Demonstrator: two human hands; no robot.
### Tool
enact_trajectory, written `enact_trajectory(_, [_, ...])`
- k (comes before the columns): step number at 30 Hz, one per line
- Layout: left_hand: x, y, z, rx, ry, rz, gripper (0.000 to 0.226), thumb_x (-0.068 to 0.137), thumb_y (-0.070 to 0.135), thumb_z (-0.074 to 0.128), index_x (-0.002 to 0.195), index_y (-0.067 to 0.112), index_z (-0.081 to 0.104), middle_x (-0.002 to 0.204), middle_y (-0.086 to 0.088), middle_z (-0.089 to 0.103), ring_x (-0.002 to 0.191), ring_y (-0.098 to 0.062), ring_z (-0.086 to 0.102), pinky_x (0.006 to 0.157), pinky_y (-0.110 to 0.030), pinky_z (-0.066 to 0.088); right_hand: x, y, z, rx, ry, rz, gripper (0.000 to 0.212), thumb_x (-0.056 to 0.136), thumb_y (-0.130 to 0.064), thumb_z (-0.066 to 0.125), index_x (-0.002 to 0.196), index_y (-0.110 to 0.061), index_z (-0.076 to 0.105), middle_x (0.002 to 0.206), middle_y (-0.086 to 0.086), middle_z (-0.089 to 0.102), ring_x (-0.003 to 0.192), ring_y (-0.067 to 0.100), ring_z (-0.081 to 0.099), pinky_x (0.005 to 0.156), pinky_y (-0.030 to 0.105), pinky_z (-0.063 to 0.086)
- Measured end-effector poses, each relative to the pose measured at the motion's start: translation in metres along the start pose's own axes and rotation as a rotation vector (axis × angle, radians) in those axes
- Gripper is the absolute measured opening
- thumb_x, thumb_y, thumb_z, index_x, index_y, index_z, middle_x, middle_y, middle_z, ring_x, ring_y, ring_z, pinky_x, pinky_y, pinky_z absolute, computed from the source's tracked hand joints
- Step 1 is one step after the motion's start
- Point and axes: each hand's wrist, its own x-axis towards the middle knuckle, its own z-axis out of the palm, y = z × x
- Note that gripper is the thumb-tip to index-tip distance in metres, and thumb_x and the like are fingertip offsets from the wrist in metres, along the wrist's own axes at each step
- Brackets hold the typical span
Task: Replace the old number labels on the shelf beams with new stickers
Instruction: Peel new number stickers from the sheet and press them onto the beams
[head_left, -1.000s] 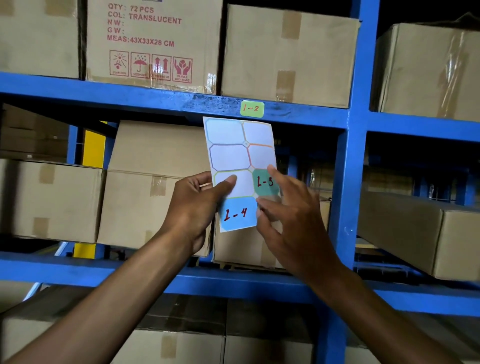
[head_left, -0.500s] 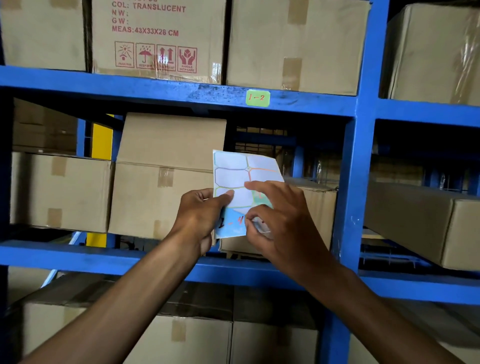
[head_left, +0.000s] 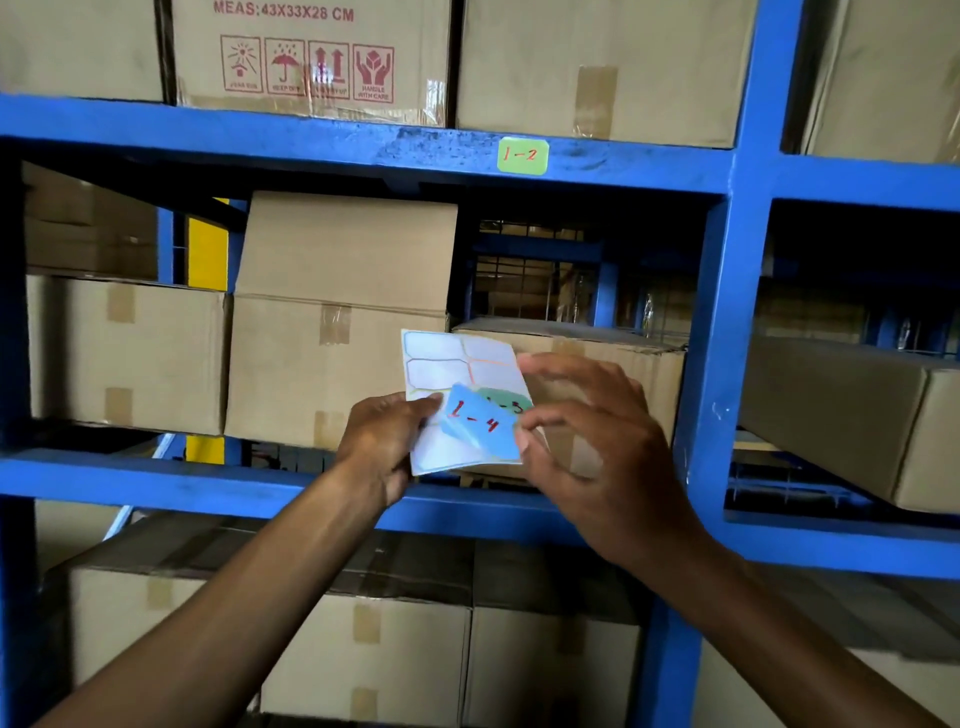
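Head view: two hands (head_left: 597, 441), one sticker sheet (head_left: 457, 364).

Single head-worn wide-angle view, facing forward at blue shelf beams (head_left: 332, 136) stacked with cardboard boxes (head_left: 332, 358), close up. Both forearms reaching in from bottom edge, hands near centre. No second view to overlap.

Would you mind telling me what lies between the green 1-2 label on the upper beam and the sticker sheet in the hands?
In the head view, below the green 1-2 label only dark shelf space, a wire grid behind it, then the sticker sheet.
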Motion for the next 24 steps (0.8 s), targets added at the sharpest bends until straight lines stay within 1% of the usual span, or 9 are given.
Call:
enact_trajectory(2, [0.007,-0.009,-0.011,0.134,0.075,0.091,0.007,0.085,0.003,0.062,0.087,0.0,0.068,0.092,-0.016,0.07,0.066,-0.022,0.067,0.054,-0.027,0.057,-0.001,0.008,0.0,0.058,0.009,0.118,0.012,0.081,-0.014,0.062,0.087,-0.006,0.069,0.123,0.009,0.06,0.115,0.015,0.049,0.083,0.041,0.05])
enact_trajectory(4, [0.011,-0.022,-0.023,0.282,0.096,0.18,0.01,0.085,0.007,0.061,0.08,0.01,0.069,0.081,-0.009,0.07,0.061,-0.014,0.064,0.049,-0.02,0.05,-0.005,0.021,0.002,0.113,-0.04,0.251,0.011,0.085,-0.012,0.062,0.094,-0.008,0.068,0.127,0.007,0.057,0.118,0.015,0.046,0.089,0.047,0.049])
enact_trajectory(9, [0.012,-0.064,-0.055,0.754,0.102,0.391,0.024,0.08,0.021,0.055,0.058,0.011,0.058,0.053,0.003,0.056,0.052,-0.011,0.048,0.049,-0.025,0.036,-0.025,0.057,0.02,0.194,-0.134,0.465,0.011,0.088,-0.011,0.058,0.095,-0.01,0.067,0.126,-0.002,0.055,0.117,0.009,0.044,0.096,0.043,0.044])
enact_trajectory(12, [0.009,-0.09,-0.075,1.092,-0.013,0.555,0.022,0.072,0.028,0.042,0.054,0.017,0.042,0.048,0.001,0.044,0.054,-0.022,0.043,0.049,-0.03,0.028,-0.039,0.075,0.038,0.222,-0.118,0.48,0.011,0.087,-0.008,0.059,0.094,-0.004,0.068,0.121,0.003,0.058,0.116,0.014,0.048,0.097,0.04,0.043])
enact_trajectory(13, [0.01,-0.098,-0.08,1.176,-0.073,0.588,0.019,0.074,0.029,0.039,0.06,0.019,0.048,0.054,-0.005,0.052,0.06,-0.029,0.047,0.052,-0.033,0.03,-0.043,0.08,0.045,0.223,-0.123,0.479,0.011,0.087,-0.007,0.059,0.094,-0.004,0.067,0.12,0.003,0.058,0.115,0.015,0.049,0.097,0.039,0.043])
enact_trajectory(15, [0.014,-0.112,-0.088,1.344,-0.178,0.696,0.036,0.079,0.035,0.031,0.083,0.013,0.059,0.071,-0.015,0.066,0.072,-0.037,0.056,0.06,-0.034,0.028,-0.049,0.092,0.059,0.216,-0.138,0.48,0.01,0.087,-0.006,0.06,0.093,-0.006,0.067,0.119,0.003,0.058,0.115,0.017,0.05,0.095,0.032,0.042])
enact_trajectory(18, [0.026,-0.13,-0.095,1.532,-0.305,0.866,0.048,0.084,0.035,0.028,0.113,0.01,0.057,0.068,-0.014,0.069,0.066,-0.037,0.058,0.065,-0.035,0.023,-0.06,0.109,0.083,0.202,-0.207,0.484,0.009,0.086,-0.006,0.06,0.091,-0.008,0.068,0.12,0.006,0.057,0.114,0.022,0.05,0.095,0.031,0.039])
enact_trajectory(20, [0.034,-0.142,-0.096,1.602,-0.383,0.879,0.06,0.087,0.03,0.029,0.144,0.011,0.032,0.064,-0.011,0.068,0.063,-0.035,0.056,0.075,-0.034,0.031,-0.069,0.118,0.098,0.183,-0.274,0.483,0.009,0.086,-0.008,0.06,0.091,-0.009,0.068,0.121,0.01,0.056,0.114,0.024,0.05,0.099,0.039,0.038])
enact_trajectory(24, [0.052,-0.159,-0.099,1.562,-0.474,0.878,0.073,0.089,0.032,0.03,0.15,0.02,-0.009,0.067,-0.002,0.064,0.059,-0.021,0.049,0.077,-0.029,0.029,-0.084,0.129,0.125,0.154,-0.358,0.509,0.012,0.087,-0.01,0.059,0.095,-0.01,0.068,0.126,0.012,0.054,0.119,0.025,0.047,0.097,0.033,0.037])
